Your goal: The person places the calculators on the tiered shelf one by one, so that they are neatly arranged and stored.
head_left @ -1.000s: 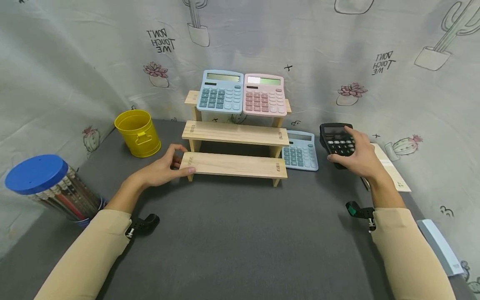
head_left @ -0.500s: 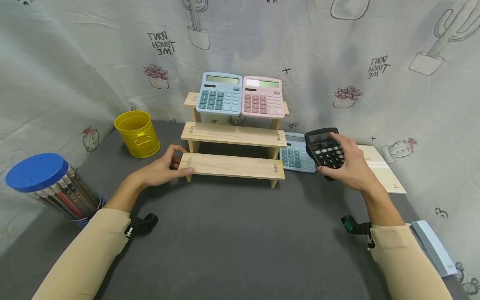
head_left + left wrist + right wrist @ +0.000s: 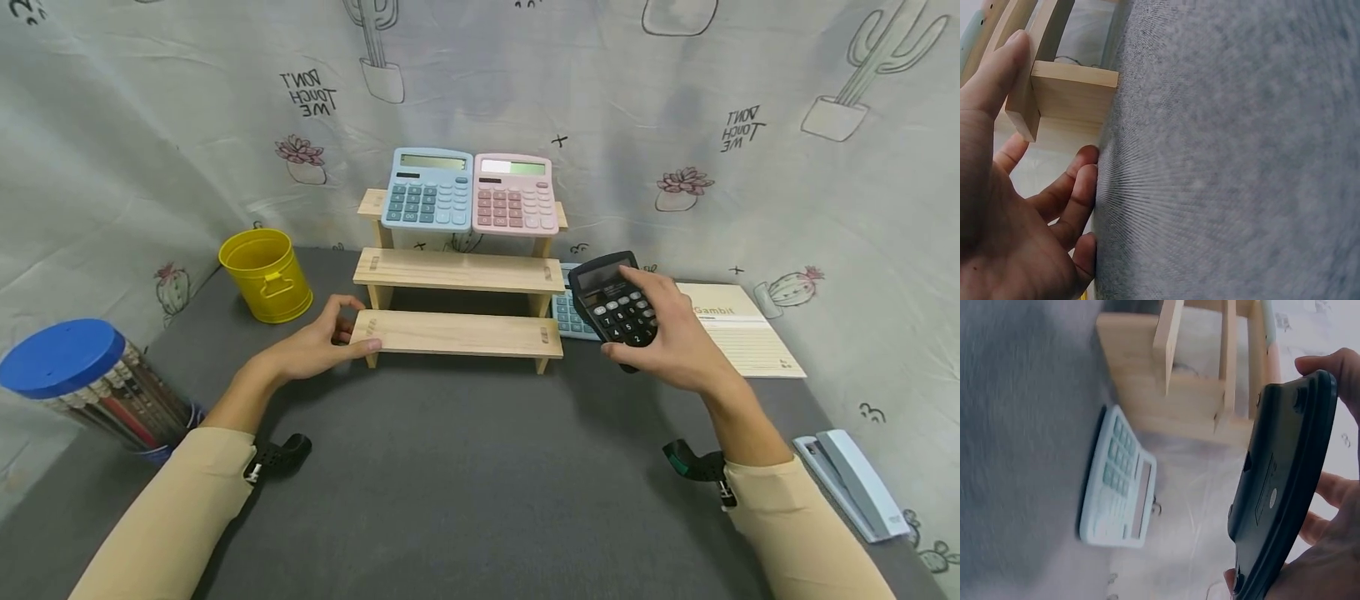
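My left hand (image 3: 307,343) pinches the left end of the lowest board of a three-step wooden stand (image 3: 457,333), thumb on the board and other fingers behind its edge. My right hand (image 3: 667,337) grips a black calculator (image 3: 611,304) by its edges, held tilted in the air to the right of the stand. Its underside faces the right wrist camera. A blue calculator (image 3: 427,190) and a pink calculator (image 3: 514,196) lean side by side on the top step. Another blue calculator (image 3: 1119,481) lies on the table beside the stand, partly hidden by the black one in the head view.
At the left stand a yellow bucket (image 3: 266,279) and a clear tub of pencils with a blue lid (image 3: 60,358). A cream notepad (image 3: 742,333) and a light blue stapler (image 3: 855,483) lie at the right. A printed cloth (image 3: 600,75) hangs behind the table.
My right hand has carried the black calculator leftward from the notepad toward the stand, uncovering more of the notepad. My left hand has kept its hold on the stand.
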`<state>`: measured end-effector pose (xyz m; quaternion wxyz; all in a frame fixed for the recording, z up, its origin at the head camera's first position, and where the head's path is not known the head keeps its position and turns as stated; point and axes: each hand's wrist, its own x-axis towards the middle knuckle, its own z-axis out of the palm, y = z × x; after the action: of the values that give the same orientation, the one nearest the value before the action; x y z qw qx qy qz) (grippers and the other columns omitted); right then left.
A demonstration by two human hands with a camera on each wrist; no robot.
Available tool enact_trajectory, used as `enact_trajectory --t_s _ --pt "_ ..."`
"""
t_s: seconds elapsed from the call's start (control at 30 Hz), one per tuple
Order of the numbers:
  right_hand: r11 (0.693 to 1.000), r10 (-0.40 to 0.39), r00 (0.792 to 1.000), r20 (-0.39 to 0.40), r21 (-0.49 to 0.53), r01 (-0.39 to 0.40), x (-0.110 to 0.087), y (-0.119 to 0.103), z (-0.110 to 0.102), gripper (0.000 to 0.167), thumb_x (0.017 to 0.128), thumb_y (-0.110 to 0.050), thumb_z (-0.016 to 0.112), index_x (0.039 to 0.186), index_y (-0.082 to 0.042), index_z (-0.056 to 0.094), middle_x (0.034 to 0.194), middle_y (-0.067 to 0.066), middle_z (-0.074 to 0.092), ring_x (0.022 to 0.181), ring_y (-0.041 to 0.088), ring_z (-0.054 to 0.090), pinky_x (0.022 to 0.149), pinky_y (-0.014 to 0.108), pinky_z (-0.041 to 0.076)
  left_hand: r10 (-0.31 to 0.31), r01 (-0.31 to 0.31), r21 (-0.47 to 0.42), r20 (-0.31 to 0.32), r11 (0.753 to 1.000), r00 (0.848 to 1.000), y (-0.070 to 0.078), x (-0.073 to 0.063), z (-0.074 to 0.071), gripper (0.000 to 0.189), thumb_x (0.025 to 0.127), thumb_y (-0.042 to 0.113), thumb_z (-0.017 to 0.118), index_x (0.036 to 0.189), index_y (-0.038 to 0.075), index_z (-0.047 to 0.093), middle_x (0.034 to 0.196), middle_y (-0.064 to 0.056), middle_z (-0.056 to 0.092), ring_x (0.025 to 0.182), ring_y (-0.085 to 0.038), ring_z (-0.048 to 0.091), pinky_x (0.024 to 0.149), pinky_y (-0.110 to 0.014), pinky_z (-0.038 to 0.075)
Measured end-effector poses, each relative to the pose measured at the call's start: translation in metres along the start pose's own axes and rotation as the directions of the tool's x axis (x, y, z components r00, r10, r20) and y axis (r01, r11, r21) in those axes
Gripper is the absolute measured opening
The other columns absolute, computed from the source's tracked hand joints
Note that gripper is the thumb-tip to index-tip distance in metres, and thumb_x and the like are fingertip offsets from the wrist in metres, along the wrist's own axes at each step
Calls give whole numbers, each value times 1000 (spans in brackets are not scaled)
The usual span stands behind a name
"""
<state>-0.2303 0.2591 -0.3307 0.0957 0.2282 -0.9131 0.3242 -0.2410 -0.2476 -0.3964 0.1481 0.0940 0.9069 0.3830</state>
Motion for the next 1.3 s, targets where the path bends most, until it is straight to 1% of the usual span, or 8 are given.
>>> enact_trajectory --t_s 0.17,0.37,0.6,0.73,0.87,0.97,1.13,1.3 --pt "1000 -25 999 41 2 25 -2 -13 12 98 76 -27 87 159 -23 36 157 14 38 125 41 36 92 61 39 2 -2 4 4 1000 1000 1 -2 0 82 96 57 66 149 23 13 134 -21 50 120 -35 52 90 -43 46" --pt "999 -27 997 76 -23 29 2 -32 22 97 74 -32 88 158 -27 39 161 3 35 129 39 34 93 68 33 6 -6 4 2 1000 1000 3 -2 -1 82 96 58 65 149 24 13 135 -22 50 121 -36 51 91 -43 45" --pt "997 -75 991 109 -6 76 14 -49 36 97 72 -35 87 157 -26 41 161 -3 34 129 34 35 91 59 31 20 -20 -10 3 1000 1000 0 -2 1 82 96 55 66 150 22 13 136 -23 49 124 -36 50 90 -43 46" --pt "995 -100 986 134 -9 102 22 -57 45 96 73 -39 85 157 -26 40 161 -3 34 131 33 36 95 60 34 12 -12 -4 -2 1000 1000 -1 -4 1 83 96 55 66 150 23 12 137 -22 49 124 -36 50 90 -43 46" --pt "993 -120 981 150 -4 122 31 -66 51 95 74 -40 82 157 -24 40 161 0 35 133 36 35 99 63 38 21 -21 -11 0 1000 1000 0 -2 1 83 96 55 66 150 23 12 137 -22 49 124 -36 50 90 -43 46" --pt "991 -136 978 155 7 137 41 -74 56 95 74 -42 81 157 -23 40 161 1 35 133 37 35 99 63 38 26 -26 -13 -3 1000 1000 1 -1 0 82 96 54 66 150 23 13 136 -22 49 124 -36 50 89 -43 46" --pt "987 -162 975 151 22 161 56 -85 63 94 72 -43 81 156 -23 42 154 5 41 127 34 40 98 58 41 34 -34 -3 -5 999 999 3 2 0 81 96 55 66 149 23 14 135 -22 49 122 -36 50 88 -42 46" --pt "985 -172 972 161 14 172 69 -93 73 93 72 -43 80 155 -24 43 150 6 46 130 34 41 99 55 43 33 -33 8 -7 999 999 0 3 1 81 97 54 67 148 21 14 136 -23 52 121 -35 53 87 -40 47"
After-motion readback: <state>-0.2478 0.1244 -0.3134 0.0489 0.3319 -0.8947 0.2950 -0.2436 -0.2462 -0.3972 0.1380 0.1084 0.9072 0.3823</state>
